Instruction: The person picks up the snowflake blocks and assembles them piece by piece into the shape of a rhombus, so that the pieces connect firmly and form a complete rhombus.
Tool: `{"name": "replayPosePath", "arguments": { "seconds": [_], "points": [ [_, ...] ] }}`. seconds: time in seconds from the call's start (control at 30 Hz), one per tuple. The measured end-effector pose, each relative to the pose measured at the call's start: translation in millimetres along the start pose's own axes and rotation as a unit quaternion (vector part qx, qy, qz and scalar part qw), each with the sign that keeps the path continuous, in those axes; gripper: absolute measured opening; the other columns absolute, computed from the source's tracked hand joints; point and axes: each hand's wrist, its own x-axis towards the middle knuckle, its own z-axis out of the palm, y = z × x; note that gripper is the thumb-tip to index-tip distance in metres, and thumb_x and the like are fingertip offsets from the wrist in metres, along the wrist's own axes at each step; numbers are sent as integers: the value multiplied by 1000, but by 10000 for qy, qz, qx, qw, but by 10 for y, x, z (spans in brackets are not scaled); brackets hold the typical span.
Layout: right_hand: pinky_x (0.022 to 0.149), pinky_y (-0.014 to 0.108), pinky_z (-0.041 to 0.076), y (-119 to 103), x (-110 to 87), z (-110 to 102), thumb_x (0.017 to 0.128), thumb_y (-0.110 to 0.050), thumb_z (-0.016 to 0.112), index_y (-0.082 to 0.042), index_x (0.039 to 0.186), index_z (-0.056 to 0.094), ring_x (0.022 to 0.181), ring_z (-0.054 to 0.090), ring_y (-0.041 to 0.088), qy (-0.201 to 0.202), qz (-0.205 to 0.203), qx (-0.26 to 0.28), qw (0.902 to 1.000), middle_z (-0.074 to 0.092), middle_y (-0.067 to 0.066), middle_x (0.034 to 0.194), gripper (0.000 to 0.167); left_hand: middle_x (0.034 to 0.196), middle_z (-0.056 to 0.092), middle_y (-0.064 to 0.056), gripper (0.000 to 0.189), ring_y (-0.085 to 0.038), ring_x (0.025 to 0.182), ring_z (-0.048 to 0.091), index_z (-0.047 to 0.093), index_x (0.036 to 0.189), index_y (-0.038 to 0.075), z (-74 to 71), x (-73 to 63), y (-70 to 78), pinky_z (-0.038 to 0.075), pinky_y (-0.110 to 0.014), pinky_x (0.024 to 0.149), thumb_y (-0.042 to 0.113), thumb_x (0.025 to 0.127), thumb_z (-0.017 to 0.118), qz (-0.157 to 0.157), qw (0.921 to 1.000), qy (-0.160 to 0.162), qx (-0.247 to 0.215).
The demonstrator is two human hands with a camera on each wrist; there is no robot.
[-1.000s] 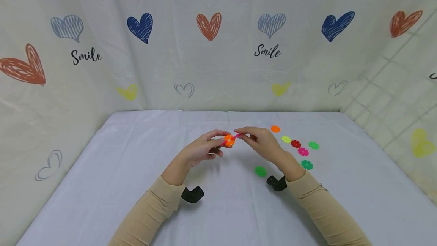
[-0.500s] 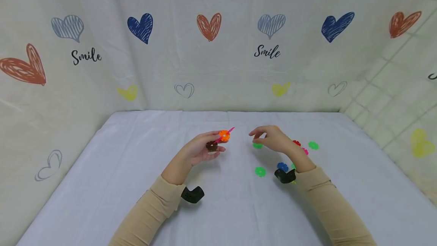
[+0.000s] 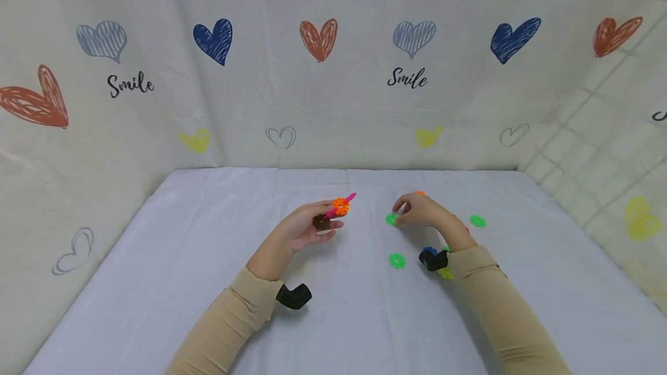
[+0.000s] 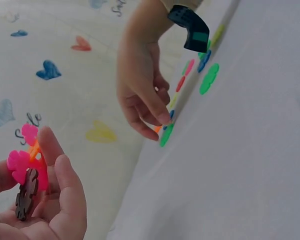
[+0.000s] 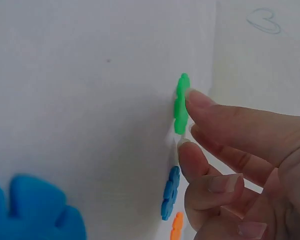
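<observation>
In the head view my left hand (image 3: 307, 228) pinches a small cluster of joined plastic snowflake discs. An orange disc (image 3: 341, 206) sits in its middle, a pink disc (image 4: 19, 166) stands edge-on through it, and a brown disc (image 3: 321, 223) hangs at the lower end. My right hand (image 3: 426, 212) is low over the table, fingers bent and parted. Its fingertips are right at the edge of a green disc (image 3: 391, 220) lying flat. The right wrist view has the thumb against that disc's edge, the index finger apart from it.
Another green disc (image 3: 397, 261) lies nearer on the white tablecloth (image 3: 344, 317). Beyond my right hand lie a blue disc (image 5: 171, 194), an orange one (image 5: 176, 227) and a green one (image 3: 477, 221). A yellow disc (image 3: 445, 274) is partly under the right wrist camera (image 3: 432, 260).
My right hand has let go of the pink disc in the cluster and moved right and down to the green disc. The left hand has tilted the cluster, uncovering the brown disc.
</observation>
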Motion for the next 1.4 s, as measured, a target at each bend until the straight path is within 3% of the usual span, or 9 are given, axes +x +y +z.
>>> {"name": "replayPosePath", "arguments": {
  "seconds": [0.37, 0.7, 0.9, 1.1, 1.27, 1.4],
  "points": [
    [85, 44, 50, -5, 60, 23, 88, -14, 79, -2, 110, 64, 98, 59, 31, -70, 283, -38, 9996, 62, 17, 110, 29, 99, 69, -1, 42, -12, 81, 68, 50, 146, -2, 2, 4, -3, 51, -23, 72, 12, 106, 54, 67, 9997, 213, -70],
    [79, 39, 48, 17, 68, 36, 89, -9, 77, -1, 105, 55, 91, 56, 29, 54, 144, 191, 9997, 59, 15, 101, 29, 102, 75, -2, 36, -12, 78, 65, 57, 138, -5, 7, 2, -4, 50, -22, 72, 14, 107, 53, 148, 9997, 188, -42],
    [71, 33, 43, 21, 15, 34, 93, -10, 72, -1, 112, 57, 78, 53, 21, 223, 2, 649, 9976, 59, 7, 86, 26, 103, 73, -5, 38, -12, 73, 66, 56, 142, -2, 10, 3, -11, 53, -18, 69, 12, 107, 53, 190, 9994, 267, -81],
    [71, 26, 43, -7, -6, 54, 96, -14, 71, 0, 126, 62, 79, 53, 18, 480, -85, 1684, 9845, 68, 10, 89, 35, 106, 68, -7, 40, -12, 73, 67, 55, 146, 2, 15, 4, -13, 53, -18, 67, 10, 107, 48, 199, 9996, 205, 63],
    [60, 24, 35, -81, -8, 87, 99, -17, 68, 0, 136, 60, 59, 39, 13, 629, -60, 2186, 9738, 72, 15, 97, 42, 107, 68, -8, 41, -12, 77, 69, 53, 147, 3, 23, -3, -8, 54, -23, 69, 10, 107, 46, 137, 9995, 149, 245],
    [57, 24, 30, -218, 2, 146, 99, -21, 70, -3, 138, 61, 56, 35, 11, 959, -46, 2698, 9581, 75, 11, 96, 45, 111, 70, -8, 42, -13, 80, 71, 53, 148, 3, 28, -7, -2, 55, -26, 71, 11, 107, 46, 89, 9994, 203, 274]
  ]
}}
